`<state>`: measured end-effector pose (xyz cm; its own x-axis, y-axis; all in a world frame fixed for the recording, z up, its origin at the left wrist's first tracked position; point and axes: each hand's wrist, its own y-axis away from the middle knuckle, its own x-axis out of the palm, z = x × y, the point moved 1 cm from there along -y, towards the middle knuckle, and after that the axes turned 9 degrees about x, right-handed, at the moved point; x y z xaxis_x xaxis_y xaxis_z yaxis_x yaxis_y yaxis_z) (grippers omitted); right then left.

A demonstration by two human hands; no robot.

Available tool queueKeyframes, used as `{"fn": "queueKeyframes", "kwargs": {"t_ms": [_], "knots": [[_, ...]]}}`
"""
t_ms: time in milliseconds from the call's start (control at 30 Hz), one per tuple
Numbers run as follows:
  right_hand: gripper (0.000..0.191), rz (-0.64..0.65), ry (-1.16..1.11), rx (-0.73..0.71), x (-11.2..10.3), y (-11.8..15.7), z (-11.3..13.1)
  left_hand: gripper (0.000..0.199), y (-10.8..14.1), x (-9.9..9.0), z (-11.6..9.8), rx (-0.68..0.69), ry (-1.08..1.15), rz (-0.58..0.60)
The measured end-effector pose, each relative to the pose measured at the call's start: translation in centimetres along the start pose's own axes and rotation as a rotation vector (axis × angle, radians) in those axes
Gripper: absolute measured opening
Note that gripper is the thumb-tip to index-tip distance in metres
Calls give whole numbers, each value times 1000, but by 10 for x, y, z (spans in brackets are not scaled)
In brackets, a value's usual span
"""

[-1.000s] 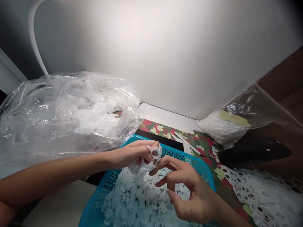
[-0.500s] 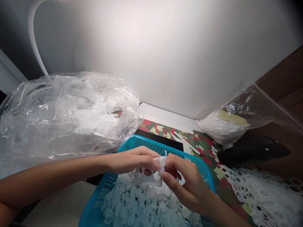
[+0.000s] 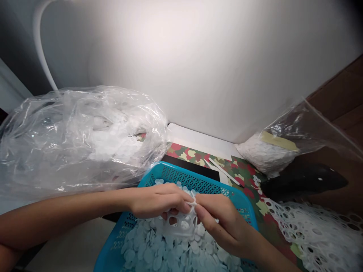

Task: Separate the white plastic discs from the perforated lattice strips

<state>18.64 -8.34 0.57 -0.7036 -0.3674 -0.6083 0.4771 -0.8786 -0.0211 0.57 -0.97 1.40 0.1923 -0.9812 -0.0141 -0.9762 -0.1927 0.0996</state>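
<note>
Above a blue plastic basket (image 3: 113, 241), my left hand (image 3: 159, 200) pinches a white perforated sheet (image 3: 181, 228) with round holes. My right hand (image 3: 219, 219) is closed on the sheet's right edge, its thumb and forefinger almost meeting the left fingertips. Whether a disc is between the right fingers cannot be made out. Beneath both hands the basket holds a heap of small white round discs (image 3: 159, 245). The sheet hangs below my left fingers, just over the heap.
A large clear plastic bag (image 3: 56, 143) with white pieces lies left. Several punched white sheets (image 3: 317, 238) pile up at right, near a dark object (image 3: 309, 181). Behind stand a bag of white material (image 3: 263, 155) and white tweezers-like strips (image 3: 225, 172) on a patterned cloth (image 3: 195, 153).
Both hands have come down slightly toward the heap, and the sheet has lowered with them. My right fingers have moved closer to the left fingertips. Discs at the basket's back now show.
</note>
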Motion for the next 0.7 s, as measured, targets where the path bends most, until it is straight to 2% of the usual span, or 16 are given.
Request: {"fn": "queueKeyframes", "kwargs": {"t_ms": [167, 267, 433, 600, 700], "knots": [[24, -21, -120, -103, -3, -1, 2, 20, 0, -2, 4, -3, 100, 39], [26, 9, -207, -96, -5, -1, 0, 16, 0, -4, 3, -16, 169, 23], [24, 18, -265, -96, -6, 0, 0, 17, 1, -6, 0, 0, 157, 49], [22, 64, -356, -101, -6, 1, 4, 19, 0, -9, 7, 24, 157, 73], [23, -2, -358, -119, -7, 2, 5, 21, -2, -10, 9, 47, 154, 48]]}}
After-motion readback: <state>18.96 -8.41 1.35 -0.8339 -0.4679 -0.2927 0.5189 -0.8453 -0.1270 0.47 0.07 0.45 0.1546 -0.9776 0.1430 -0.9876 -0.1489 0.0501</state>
